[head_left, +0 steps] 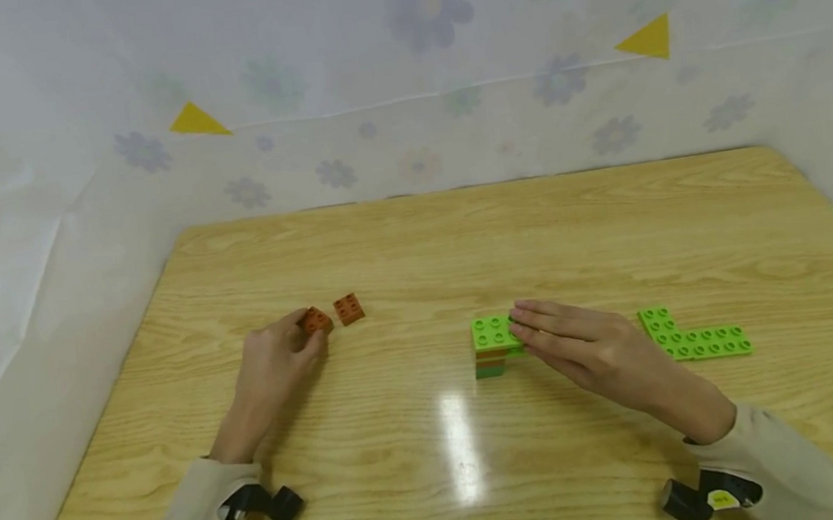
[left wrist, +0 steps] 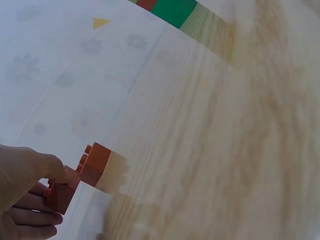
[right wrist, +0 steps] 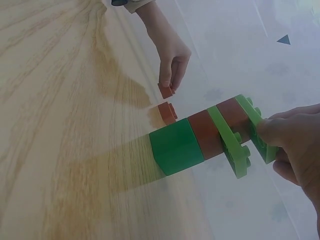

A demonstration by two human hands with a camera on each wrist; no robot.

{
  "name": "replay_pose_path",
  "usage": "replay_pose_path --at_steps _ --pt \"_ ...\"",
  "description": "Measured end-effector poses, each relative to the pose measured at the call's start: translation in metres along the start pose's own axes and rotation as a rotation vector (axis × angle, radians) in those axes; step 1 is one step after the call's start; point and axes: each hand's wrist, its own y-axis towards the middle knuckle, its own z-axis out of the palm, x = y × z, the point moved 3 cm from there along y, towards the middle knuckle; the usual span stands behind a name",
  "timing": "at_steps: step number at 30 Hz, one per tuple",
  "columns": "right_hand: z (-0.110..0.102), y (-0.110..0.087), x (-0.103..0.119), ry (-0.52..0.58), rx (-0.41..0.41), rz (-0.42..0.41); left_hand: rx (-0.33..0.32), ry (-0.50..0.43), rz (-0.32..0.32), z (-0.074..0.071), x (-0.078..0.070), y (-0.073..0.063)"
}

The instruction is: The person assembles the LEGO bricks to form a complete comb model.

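My left hand (head_left: 271, 373) pinches a brown-red square toy brick (head_left: 316, 321) between thumb and fingers. Beside it on the table lies a matching brown-red brick (head_left: 349, 309), studs up. Near the middle stands a stack whose dark green base (right wrist: 177, 146) carries brown-red bricks alternating with light green plates. The stack's top light green plate (head_left: 494, 333) juts out to the right, as does the lower light green plate (right wrist: 234, 150). At that jutting end my right hand (head_left: 606, 355) holds the top plate, thumb on one side; its fingers partly cover the plate.
Right of the right hand, light green studded plates (head_left: 706, 342) lie in an L shape on the wooden table (head_left: 416, 260). A white flowered cloth (head_left: 405, 144) hangs behind the table, with two yellow triangles (head_left: 198, 120) on it.
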Motion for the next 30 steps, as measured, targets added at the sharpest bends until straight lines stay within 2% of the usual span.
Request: replay_pose_path --at_steps 8,15,25,30 --pt "0.000 0.000 0.000 -0.003 -0.012 -0.015 -0.079 -0.032 0.152 -0.008 -0.024 0.002" --pt "0.001 -0.001 0.000 0.041 -0.053 -0.001 -0.055 -0.062 0.208 -0.009 -0.041 0.002" --pt "0.001 -0.002 0.000 0.085 -0.029 0.012 -0.051 -0.105 0.357 -0.011 -0.068 0.007" --pt "0.001 -0.002 0.000 0.077 -0.028 0.008 -0.028 -0.144 0.390 -0.008 -0.076 0.011"
